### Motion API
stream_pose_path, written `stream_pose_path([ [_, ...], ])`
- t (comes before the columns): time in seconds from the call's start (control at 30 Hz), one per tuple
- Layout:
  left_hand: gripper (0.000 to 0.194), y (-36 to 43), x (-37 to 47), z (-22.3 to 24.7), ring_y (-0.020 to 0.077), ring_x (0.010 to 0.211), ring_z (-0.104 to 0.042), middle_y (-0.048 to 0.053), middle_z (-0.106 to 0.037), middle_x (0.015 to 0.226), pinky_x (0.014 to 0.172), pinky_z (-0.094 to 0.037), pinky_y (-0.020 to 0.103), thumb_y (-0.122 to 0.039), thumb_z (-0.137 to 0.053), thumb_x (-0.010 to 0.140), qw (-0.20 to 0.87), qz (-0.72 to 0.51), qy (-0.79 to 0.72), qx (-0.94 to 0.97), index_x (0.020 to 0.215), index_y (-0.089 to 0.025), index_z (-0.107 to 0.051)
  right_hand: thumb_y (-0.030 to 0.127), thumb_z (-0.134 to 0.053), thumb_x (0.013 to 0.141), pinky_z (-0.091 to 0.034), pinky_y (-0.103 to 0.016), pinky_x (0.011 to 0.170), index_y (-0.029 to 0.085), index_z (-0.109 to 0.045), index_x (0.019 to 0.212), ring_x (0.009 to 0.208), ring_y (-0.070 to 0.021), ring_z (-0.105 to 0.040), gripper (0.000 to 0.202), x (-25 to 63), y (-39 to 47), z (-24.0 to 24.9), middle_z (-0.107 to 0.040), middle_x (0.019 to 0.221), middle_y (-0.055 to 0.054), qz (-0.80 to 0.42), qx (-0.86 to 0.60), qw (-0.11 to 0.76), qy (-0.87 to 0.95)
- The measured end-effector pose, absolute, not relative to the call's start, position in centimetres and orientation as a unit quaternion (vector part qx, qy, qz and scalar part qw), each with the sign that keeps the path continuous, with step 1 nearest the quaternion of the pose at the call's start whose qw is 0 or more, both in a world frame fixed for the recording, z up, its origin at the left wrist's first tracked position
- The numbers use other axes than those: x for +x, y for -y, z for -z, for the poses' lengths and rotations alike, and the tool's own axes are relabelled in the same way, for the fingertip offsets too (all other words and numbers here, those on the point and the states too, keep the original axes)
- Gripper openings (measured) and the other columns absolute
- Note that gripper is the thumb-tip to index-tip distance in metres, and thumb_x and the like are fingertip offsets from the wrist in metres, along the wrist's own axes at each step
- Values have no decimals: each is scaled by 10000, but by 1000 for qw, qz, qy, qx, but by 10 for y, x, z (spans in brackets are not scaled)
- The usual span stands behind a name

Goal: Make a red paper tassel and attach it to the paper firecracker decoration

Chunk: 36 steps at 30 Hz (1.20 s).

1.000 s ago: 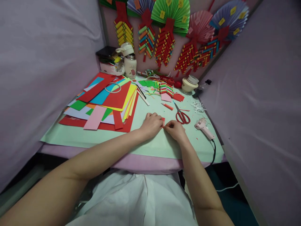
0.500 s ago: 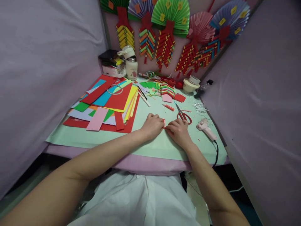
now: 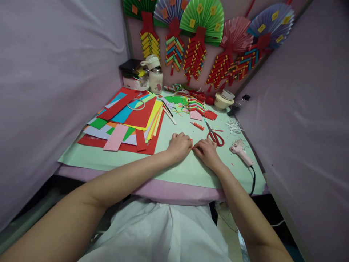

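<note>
Between both hands' fingertips [image 3: 192, 148] lies small red paper [image 3: 192, 141].

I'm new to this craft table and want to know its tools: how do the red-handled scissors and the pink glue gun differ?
The scissors have red loop handles and grey blades; the glue gun is pale pink. The glue gun trails a black cord, while the scissors have none. The right hand partly hides the scissors' handles, but not the glue gun. Both lie on the pale green tabletop.
</note>
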<state>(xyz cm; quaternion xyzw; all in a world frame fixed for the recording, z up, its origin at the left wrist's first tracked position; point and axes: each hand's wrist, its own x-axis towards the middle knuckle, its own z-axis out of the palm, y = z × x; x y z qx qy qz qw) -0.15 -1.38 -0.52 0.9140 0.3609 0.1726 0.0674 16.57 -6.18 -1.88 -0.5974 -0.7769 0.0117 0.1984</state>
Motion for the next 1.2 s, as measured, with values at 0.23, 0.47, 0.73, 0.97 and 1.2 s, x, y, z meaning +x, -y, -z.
stream_pose_path([
  [0.23,230,10,0,-1,242,876,-523,80,-620,856,720,-328,363,-204,-433,855,116,-123,-405,898,803,-183,-656,305,-492,873,-243,-331,721,235,-636,817,884,-202,-455,170,170,50,11,-600,879,-29,-81,-602,165,777],
  [0.47,210,2,-1,-1,227,841,-567,67,-628,825,723,-344,348,-212,-451,847,123,-111,-391,906,805,-196,-656,283,-498,867,-239,-324,699,214,-624,752,873,-196,-442,184,170,42,5,-602,868,-34,-81,-597,127,788],
  [0.73,182,0,2,-1,211,797,-577,56,-641,795,713,-328,343,-192,-459,830,124,-124,-385,906,803,-187,-639,269,-535,832,-236,-338,727,215,-632,741,893,-210,-445,144,168,40,5,-620,850,-32,-77,-605,142,780],
  [0.97,197,-1,4,2,224,834,-553,58,-626,799,727,-318,362,-177,-459,826,111,-126,-388,906,771,-186,-647,273,-580,786,-241,-347,736,220,-647,722,882,-217,-469,107,166,38,8,-629,823,-27,-69,-631,156,757],
  [1.2,233,7,-2,5,228,890,-513,86,-608,855,737,-308,362,-179,-418,885,41,-145,-341,928,824,-162,-642,305,-545,837,-270,-346,759,229,-658,808,889,-207,-495,139,170,51,14,-628,876,-33,-47,-618,229,751],
])
